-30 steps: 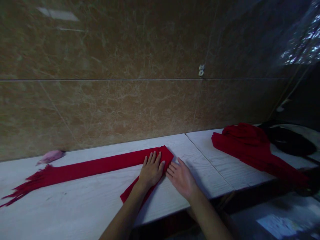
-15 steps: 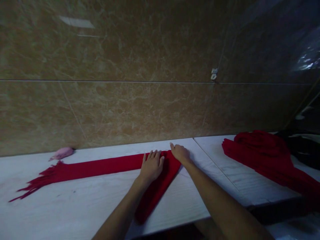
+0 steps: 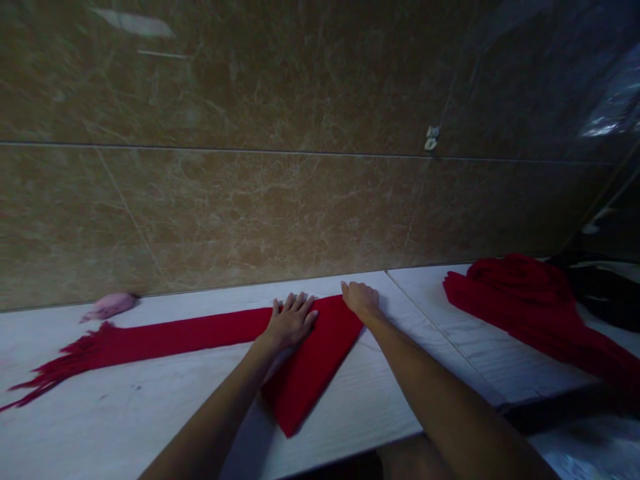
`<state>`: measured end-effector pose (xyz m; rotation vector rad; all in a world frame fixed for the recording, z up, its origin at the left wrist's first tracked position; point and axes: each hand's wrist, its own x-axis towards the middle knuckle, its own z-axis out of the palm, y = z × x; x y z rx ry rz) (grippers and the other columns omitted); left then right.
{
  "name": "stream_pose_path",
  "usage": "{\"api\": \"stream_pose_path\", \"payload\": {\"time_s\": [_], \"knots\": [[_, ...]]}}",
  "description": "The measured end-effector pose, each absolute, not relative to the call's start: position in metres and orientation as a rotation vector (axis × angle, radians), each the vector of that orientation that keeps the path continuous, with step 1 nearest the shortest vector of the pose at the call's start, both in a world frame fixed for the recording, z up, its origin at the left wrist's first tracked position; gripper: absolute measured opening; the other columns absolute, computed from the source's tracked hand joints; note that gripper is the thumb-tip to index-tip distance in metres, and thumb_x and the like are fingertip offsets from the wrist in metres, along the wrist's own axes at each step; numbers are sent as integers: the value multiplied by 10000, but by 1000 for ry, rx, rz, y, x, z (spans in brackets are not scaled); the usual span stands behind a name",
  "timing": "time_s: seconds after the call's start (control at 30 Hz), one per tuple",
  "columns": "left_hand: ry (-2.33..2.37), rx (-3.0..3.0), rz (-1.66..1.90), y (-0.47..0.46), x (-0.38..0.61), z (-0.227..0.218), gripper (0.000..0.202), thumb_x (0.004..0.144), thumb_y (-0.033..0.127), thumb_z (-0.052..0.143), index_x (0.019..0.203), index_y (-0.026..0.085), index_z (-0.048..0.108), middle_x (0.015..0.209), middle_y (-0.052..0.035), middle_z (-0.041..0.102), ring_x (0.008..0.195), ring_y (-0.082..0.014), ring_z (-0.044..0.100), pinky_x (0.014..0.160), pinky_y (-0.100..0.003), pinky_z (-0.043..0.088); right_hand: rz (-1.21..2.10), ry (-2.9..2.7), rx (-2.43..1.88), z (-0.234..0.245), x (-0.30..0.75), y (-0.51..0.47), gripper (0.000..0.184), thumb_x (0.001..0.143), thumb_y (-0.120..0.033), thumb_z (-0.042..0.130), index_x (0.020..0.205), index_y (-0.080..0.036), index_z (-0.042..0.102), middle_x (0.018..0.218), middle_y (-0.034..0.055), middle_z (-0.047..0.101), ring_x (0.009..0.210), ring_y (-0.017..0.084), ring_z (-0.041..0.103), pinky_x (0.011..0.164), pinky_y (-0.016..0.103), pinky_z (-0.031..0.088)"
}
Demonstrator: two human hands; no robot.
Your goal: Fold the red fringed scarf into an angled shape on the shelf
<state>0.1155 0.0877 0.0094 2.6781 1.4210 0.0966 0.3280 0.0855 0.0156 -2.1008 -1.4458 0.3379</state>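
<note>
A long red scarf [image 3: 195, 339] lies on the white wood-grain table, its fringed end at the left. At its right it turns at a folded corner, and a wide flap slants down toward me. My left hand [image 3: 291, 321] rests flat on the scarf beside the fold, fingers spread. At the upper right corner of the fold, the curled fingers of my right hand [image 3: 361, 300] grip the scarf edge, with the thumb pointing left.
A small pink cloth-like object [image 3: 113, 305] lies near the wall at left. More red fabric [image 3: 525, 300] is heaped at right, beside a black item [image 3: 603, 293]. A marbled tile wall [image 3: 280, 213] rises behind the table [image 3: 165, 407], which has a seam right of my hands.
My left hand has slid left across the scarf. The slanting flap now looks wider and flatter, while my right hand stays at the corner. The view has shifted slightly.
</note>
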Motion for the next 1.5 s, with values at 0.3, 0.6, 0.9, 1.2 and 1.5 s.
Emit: {"api": "stream_pose_path", "payload": {"time_s": [0.3,0.6,0.9,1.2,1.5], "knots": [[1252,2738,248,83,106,-11,594,1078,426,309,1638,229,332,1689,-88,299,1591,-341,188,1262,-678,121,344,-1803,-1747,-14,314,64,488,1003,-489,552,1381,-199,656,1575,122,503,1530,282,358,1285,512,113],[1309,2717,233,79,105,-12,597,1086,438,295,1642,221,324,1696,-73,278,1592,-345,188,1273,-659,113,311,-1853,-1610,-4,312,77,576,1025,-548,457,1474,-208,579,1652,114,394,1579,262,238,1286,521,27],[1290,2682,289,79,105,-12,601,1088,452,294,1634,207,342,1687,-89,299,1589,-357,194,1272,-676,105,156,-1973,-1661,-3,314,96,638,1046,-547,314,1572,-214,452,1684,88,328,1586,248,214,1283,549,42],[1226,2549,370,80,87,-2,609,1093,518,266,1618,226,370,1696,-74,305,1587,-335,220,1276,-653,129,-89,-2136,-1659,-64,323,111,673,956,-529,268,1445,-235,625,1550,154,528,1485,350,426,1240,613,235],[2388,1796,697,50,-135,30,408,1038,362,372,1097,126,700,1126,-151,758,1069,-275,702,943,-373,518,-197,-2150,-1595,-92,336,133,658,965,-521,273,1434,-224,626,1518,145,562,1441,372,482,1181,675,331]]}}
